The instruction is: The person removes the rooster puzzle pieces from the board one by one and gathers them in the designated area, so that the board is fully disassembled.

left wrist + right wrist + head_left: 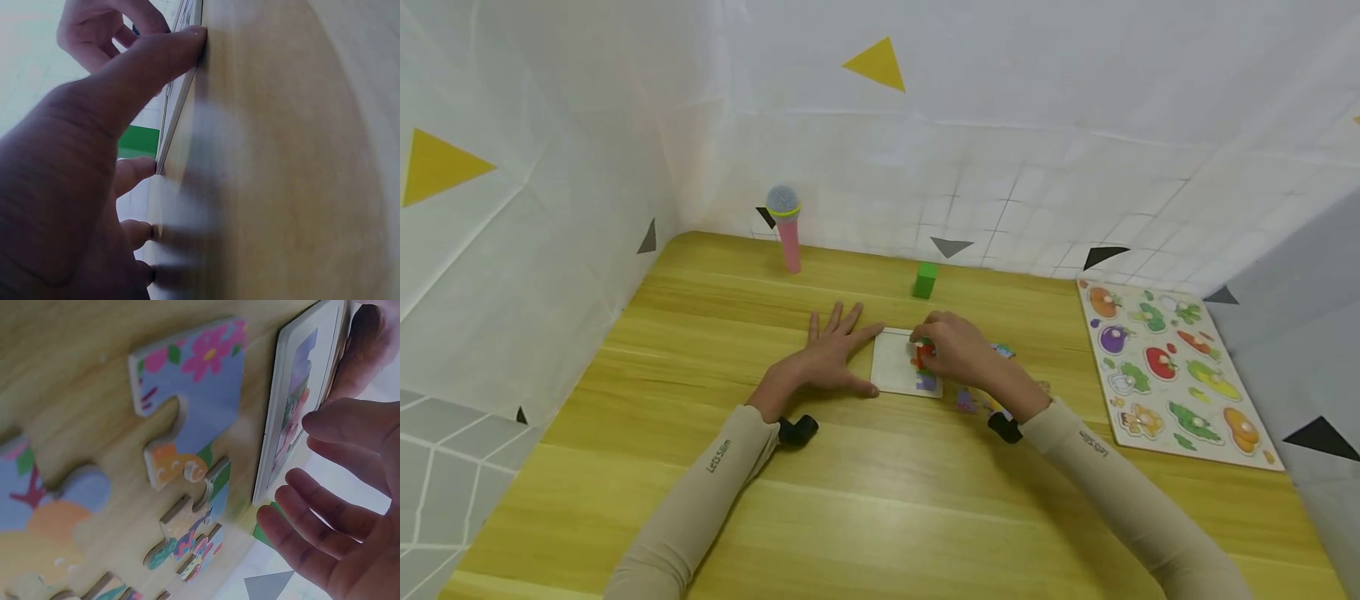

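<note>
A small white puzzle tray [892, 367] lies flat on the table. My left hand [827, 358] rests at its left side with fingers spread, thumb and forefinger touching the edge. Over the tray's right part, my right hand [957, 346] pinches a colourful jigsaw piece [922, 355] between thumb and bent forefinger; its other fingers are loosely bent. That piece sits low in the tray, partly hidden by the fingers. Beside the tray, under the right wrist, lie several loose jigsaw pieces, among them a blue one with pink flowers [215, 406] and an orange-and-blue one [53, 519].
A green block [925, 281] stands behind the tray. Further back left is a pink toy microphone [788, 233], upright. A vegetable peg puzzle board [1172, 375] lies at the right. White sheeting [820, 108] hangs behind the table.
</note>
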`<state>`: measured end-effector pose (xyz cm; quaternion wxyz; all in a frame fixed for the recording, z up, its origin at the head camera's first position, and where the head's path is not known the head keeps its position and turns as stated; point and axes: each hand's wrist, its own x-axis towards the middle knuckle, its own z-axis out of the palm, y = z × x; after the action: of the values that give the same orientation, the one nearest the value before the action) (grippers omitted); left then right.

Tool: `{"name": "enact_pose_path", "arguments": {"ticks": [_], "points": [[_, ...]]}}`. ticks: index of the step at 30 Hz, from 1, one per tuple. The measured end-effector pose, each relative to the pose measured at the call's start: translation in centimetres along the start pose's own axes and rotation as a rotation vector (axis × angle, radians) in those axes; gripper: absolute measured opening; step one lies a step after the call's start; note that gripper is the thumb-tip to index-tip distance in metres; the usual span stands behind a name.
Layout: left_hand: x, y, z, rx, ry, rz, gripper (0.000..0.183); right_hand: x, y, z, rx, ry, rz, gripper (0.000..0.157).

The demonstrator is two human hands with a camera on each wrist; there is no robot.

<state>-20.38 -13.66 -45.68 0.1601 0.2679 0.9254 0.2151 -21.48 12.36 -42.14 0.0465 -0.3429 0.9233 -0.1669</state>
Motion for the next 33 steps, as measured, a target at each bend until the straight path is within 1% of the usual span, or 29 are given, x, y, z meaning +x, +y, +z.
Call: {"name": "enact_pose_path", "arguments": {"ticks": [7, 15, 23, 29, 33], "points": [[0.12, -0.10, 0.02, 0.014, 0.000, 0.005, 0.107, 0.04, 0.08, 0.18, -0.063, -0.047, 0.015, 0.019], [0.10, -0.06, 0.05, 0.015, 0.001, 0.001, 0.107, 0.13, 0.07, 0.14, -0.049, -0.070, 0.028, 0.018], [0.09, 0.02, -0.02, 0.010, -0.003, -0.007, 0.108, 0.21, 0.25, 0.16, -0.047, -0.040, 0.020, 0.019], [0.01, 0.11, -0.09, -0.009, -0.005, -0.012, 0.108, 0.10, 0.39, 0.18, -0.042, -0.032, 0.033, 0.018], [0.03, 0.11, -0.13, -0.010, -0.006, -0.008, 0.107, 0.06, 0.51, 0.15, -0.044, -0.030, 0.014, 0.017]]}}
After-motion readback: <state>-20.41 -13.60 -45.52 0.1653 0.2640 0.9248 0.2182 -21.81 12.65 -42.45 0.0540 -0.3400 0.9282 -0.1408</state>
